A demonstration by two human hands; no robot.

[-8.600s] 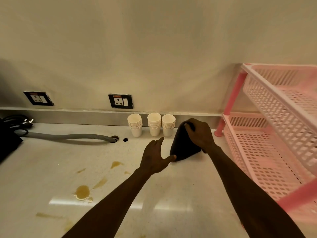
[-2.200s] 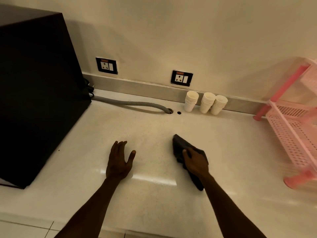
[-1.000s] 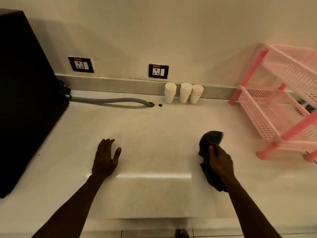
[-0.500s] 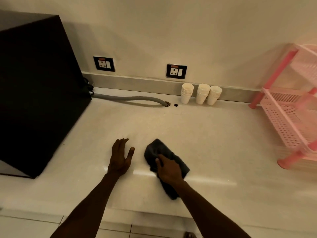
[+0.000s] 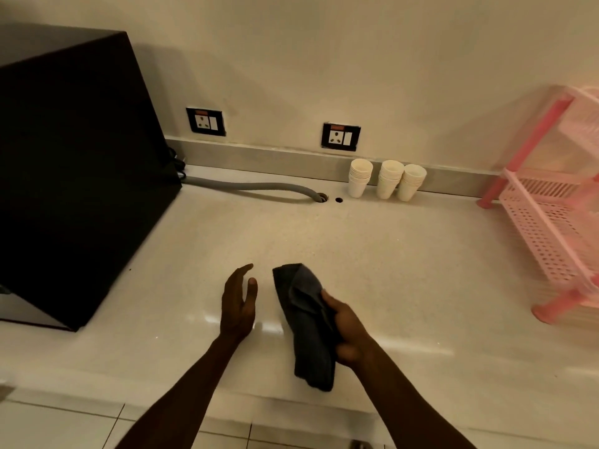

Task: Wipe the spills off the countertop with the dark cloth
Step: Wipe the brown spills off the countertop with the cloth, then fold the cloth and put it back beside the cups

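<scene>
While the right hand [image 5: 348, 332] grips the bunched dark cloth [image 5: 308, 322], held just beside the open, empty left hand [image 5: 238, 303] above the countertop [image 5: 389, 260], the wiping step looks nearly finished: no spills show. Next, likely a scan for missed spots. Beyond the hands stand three stacks of paper cups [image 5: 385, 183] and two sockets [image 5: 340, 137].

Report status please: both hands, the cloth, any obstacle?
Right hand grips dark cloth, lifted at counter edge. Left hand open, empty. Countertop shows no spills. Nothing in the way.
</scene>
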